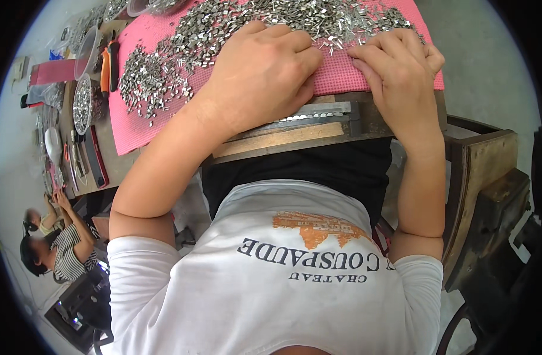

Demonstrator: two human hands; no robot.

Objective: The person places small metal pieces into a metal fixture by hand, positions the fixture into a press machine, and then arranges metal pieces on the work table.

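A large heap of small shiny metal pieces (206, 29) lies spread over a pink textured mat (336, 74). My left hand (265, 74) is closed with its fingers curled under, at the mat's near edge; whatever it grips is hidden beneath it. Just below that hand runs a metal channel bar (333, 109) with a row of small rounded silver pieces in it, partly covered by the hand. On the right, my right hand (398, 74) is bent over the heap's near edge, its thumb and forefinger drawn together; anything between those fingertips is too small to make out.
Orange-handled pliers (109, 68) lie left of the mat. Beside them stand clear plastic tubs (83, 103) of metal pieces, with a dark red-edged bar (96, 157) nearer. A wooden strip (282, 141) edges the bench. Other people (60, 251) sit at far left.
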